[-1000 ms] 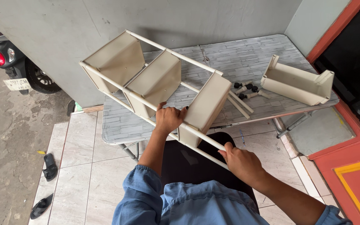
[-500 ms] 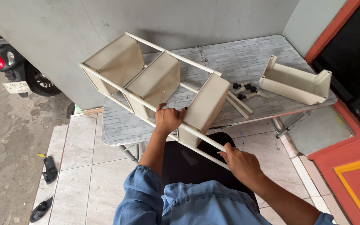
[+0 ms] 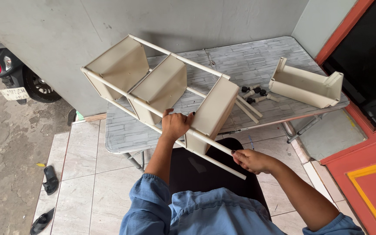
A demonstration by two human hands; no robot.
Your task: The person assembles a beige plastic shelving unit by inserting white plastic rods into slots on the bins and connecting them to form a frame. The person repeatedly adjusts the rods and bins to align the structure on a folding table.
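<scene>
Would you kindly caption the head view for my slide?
Both hands, left hand and right hand, grip a cream three-shelf rack tilted over a grey table.

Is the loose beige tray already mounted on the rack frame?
No. The loose tray lies apart on the table, right of the rack.

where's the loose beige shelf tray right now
In the head view the loose beige shelf tray lies at the right end of the grey table, just right of the small black-capped pegs and apart from the rack.
</scene>
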